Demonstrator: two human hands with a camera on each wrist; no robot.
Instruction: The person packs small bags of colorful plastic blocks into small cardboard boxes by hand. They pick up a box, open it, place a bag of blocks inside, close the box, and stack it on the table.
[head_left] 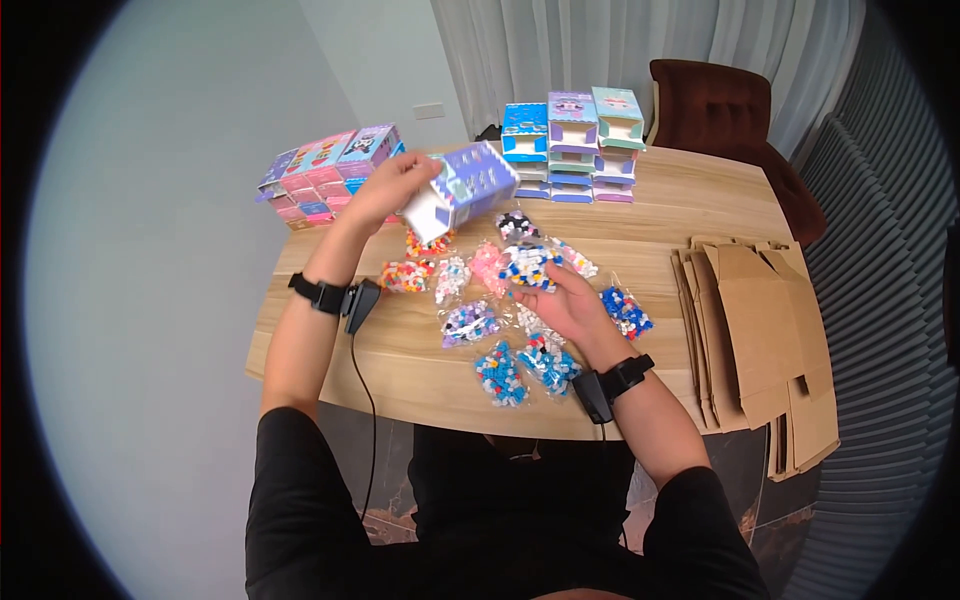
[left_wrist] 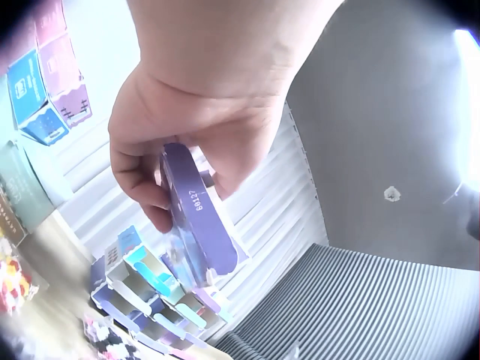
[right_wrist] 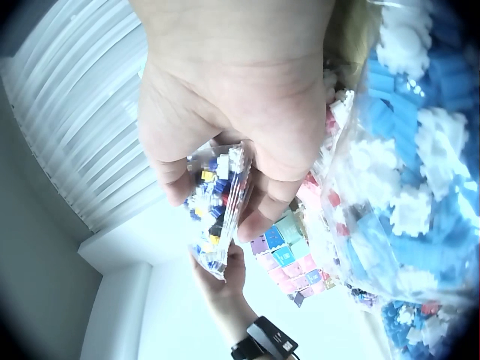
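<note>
My left hand [head_left: 388, 187] grips a small purple carton [head_left: 482, 180] by its upper side, tilted above the table. A white flap hangs open at the carton's near end. In the left wrist view, thumb and fingers pinch the purple box [left_wrist: 196, 210] across its narrow width. My right hand [head_left: 572, 303] pinches a clear bag of blue, white and yellow building bricks [head_left: 528, 266], raised over other bags. The right wrist view has this brick bag [right_wrist: 217, 199] between thumb and fingers.
Several bags of coloured bricks [head_left: 470, 323] lie around the table's middle. Open-ended boxes [head_left: 573, 135] are stacked at the back, with more boxes [head_left: 325, 170] at the back left. Flattened brown cardboard [head_left: 765, 330] lies along the right edge. A brown chair [head_left: 712, 115] stands behind.
</note>
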